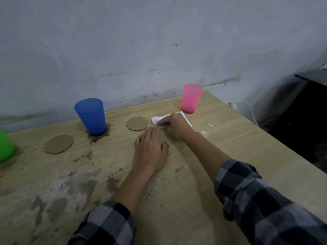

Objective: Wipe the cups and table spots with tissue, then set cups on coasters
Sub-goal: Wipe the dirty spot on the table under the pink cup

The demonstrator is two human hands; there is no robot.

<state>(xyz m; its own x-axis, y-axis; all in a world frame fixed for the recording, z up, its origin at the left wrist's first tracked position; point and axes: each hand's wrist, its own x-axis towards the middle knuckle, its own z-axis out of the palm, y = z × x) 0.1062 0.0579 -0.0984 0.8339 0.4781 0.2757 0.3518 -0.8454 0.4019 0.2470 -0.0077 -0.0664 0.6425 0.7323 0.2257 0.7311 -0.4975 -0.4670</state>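
Three plastic cups stand upright on the wooden table point(221, 152): a pink cup point(191, 98) at the back right, a blue cup point(91, 116) in a brown stain, and a green cup point(4, 148) cut off at the left edge. Two round cardboard coasters lie bare: one point(137, 123) beside the tissue, another point(58, 144) left of the blue cup. My right hand point(175, 126) pinches a white tissue point(159, 119) lying flat on the table just in front of the pink cup. My left hand point(150, 151) rests flat, palm down, fingers apart, holding nothing.
Brown and grey spots point(79, 188) mark the table's front left. White crumbs point(205, 132) lie right of the tissue. A grey wall point(141, 50) runs behind the table. Dark furniture point(307, 112) and a white cable point(251, 112) are off the table's right edge.
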